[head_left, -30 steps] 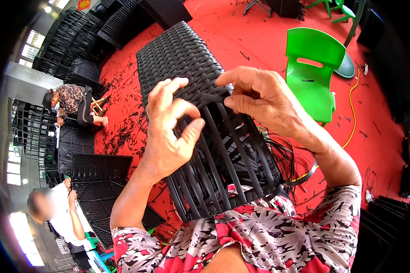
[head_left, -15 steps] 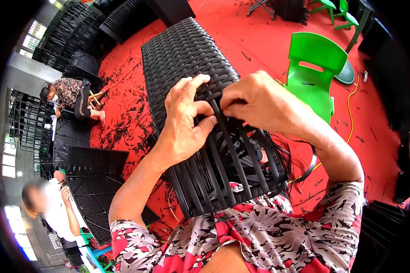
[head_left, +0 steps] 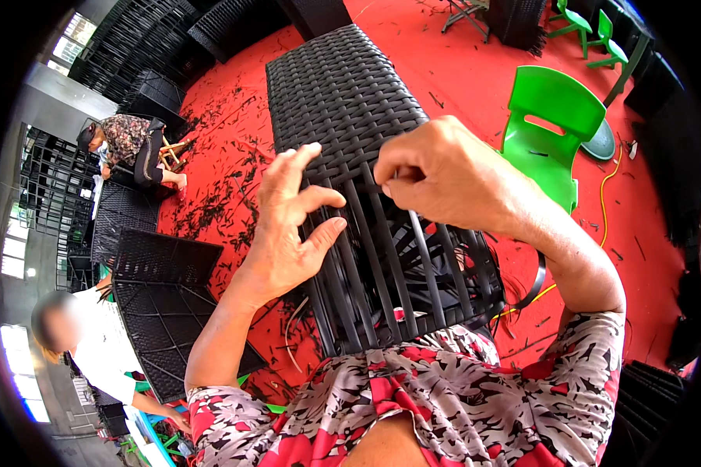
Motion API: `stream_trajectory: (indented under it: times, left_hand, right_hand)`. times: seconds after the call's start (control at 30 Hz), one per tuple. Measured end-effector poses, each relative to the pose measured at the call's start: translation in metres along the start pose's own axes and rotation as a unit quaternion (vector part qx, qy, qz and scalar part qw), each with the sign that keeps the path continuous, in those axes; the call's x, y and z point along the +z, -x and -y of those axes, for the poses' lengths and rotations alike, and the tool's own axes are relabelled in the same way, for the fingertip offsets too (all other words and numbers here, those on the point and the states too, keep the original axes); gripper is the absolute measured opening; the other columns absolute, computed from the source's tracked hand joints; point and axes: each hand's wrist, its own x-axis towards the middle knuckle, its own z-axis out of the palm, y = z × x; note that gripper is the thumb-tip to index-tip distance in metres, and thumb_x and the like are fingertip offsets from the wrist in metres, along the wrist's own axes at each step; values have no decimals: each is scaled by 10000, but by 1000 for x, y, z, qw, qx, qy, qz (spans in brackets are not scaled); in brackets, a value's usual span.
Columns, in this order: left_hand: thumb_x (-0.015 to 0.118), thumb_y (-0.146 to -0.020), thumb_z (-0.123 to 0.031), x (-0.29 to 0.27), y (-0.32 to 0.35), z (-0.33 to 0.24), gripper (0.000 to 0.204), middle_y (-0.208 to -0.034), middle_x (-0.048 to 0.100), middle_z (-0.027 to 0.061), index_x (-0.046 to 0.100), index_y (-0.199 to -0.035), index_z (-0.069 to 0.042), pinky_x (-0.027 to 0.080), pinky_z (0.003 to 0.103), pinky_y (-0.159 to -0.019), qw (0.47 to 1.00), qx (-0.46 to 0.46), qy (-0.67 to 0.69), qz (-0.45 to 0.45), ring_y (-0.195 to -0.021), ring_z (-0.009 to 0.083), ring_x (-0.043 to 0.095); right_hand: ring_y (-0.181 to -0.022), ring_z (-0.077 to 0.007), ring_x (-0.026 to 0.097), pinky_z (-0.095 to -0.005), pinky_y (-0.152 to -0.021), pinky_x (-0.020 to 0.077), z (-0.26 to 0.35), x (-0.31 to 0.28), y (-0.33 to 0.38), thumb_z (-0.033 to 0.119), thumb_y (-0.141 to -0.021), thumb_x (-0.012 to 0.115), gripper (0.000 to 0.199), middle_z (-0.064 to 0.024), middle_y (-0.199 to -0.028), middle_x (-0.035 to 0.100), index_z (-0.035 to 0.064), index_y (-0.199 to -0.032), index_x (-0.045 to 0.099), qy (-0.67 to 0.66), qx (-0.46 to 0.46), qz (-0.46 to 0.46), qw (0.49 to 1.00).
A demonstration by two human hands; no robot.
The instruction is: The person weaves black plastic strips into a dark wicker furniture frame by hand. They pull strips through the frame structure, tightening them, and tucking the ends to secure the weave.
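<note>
A long black wicker piece (head_left: 335, 86) stands out in front of me, tightly woven at its far part. Its near part has bare lengthwise strips (head_left: 375, 253) with gaps between them. My left hand (head_left: 288, 233) hovers over the left side of these strips, fingers spread and holding nothing. At the edge of the weave, my right hand (head_left: 448, 175) is closed in a pinch, its fingertips close to the strips. What lies between those fingertips is hidden. Loose black strands (head_left: 533, 288) hang at the right side of the piece.
A green plastic chair (head_left: 549, 128) stands to the right, beside a yellow cable (head_left: 604, 206) on the red floor (head_left: 444, 66). Black scraps (head_left: 214, 171) litter the floor at left. Two people, one seated (head_left: 128, 144) and one in white (head_left: 105, 342), are among black wicker panels (head_left: 152, 319).
My left hand has let go of the strips and drawn back left, fingers spreading. My right hand stays curled at the weave's edge. The person in white has lowered an arm.
</note>
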Motion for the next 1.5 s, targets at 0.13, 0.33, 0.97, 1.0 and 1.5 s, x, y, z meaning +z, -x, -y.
stream_trajectory:
  times: [0.13, 0.33, 0.97, 1.0, 1.5]
  left_hand:
    - [663, -824, -204, 8, 2, -1, 184, -1441, 376, 163, 649, -912, -44, 159, 479, -1120, 996, 30, -81, 36, -1361, 380, 262]
    - [696, -739, -103, 17, -10, 1, 96, -1393, 404, 116, 647, -772, -26, 190, 537, -1085, 999, 12, -20, 25, -1317, 366, 292]
    - [648, -826, -178, 5, 39, 13, 223, -1426, 379, 157, 624, -986, -26, 226, 456, -1099, 997, -31, -40, -51, -1350, 364, 279]
    - [649, -821, -181, 4, 41, 14, 234, -1439, 365, 160, 623, -995, -26, 219, 460, -1100, 997, -22, -63, -36, -1351, 370, 275]
    - [615, -853, -56, -41, 24, 11, 100, -1231, 540, 56, 589, -775, 0, 432, 282, -847, 968, -74, 201, -132, -916, 124, 584]
  right_hand:
    - [-641, -409, 608, -459, -591, 493, -5, 5, -4, 20, -641, 568, 66, -226, -624, 587, -13, -623, 623, 115, -55, 56, 990]
    - [-637, -404, 611, -452, -595, 493, -15, 25, -9, 51, -662, 593, 69, -203, -608, 589, 9, -652, 647, 32, -78, 33, 996]
    - [-563, -304, 605, -388, -535, 469, 7, 26, -15, 35, -706, 565, 100, -181, -610, 585, -50, -738, 607, 13, -37, 29, 999]
    - [-530, -288, 581, -376, -517, 453, 7, 27, -16, 18, -704, 544, 80, -166, -593, 569, -43, -727, 592, 58, -57, 43, 996]
    - [-664, -117, 615, -260, -580, 480, 27, 39, -28, 151, -883, 634, 241, -64, -866, 651, -4, -1067, 655, -135, 61, 66, 987]
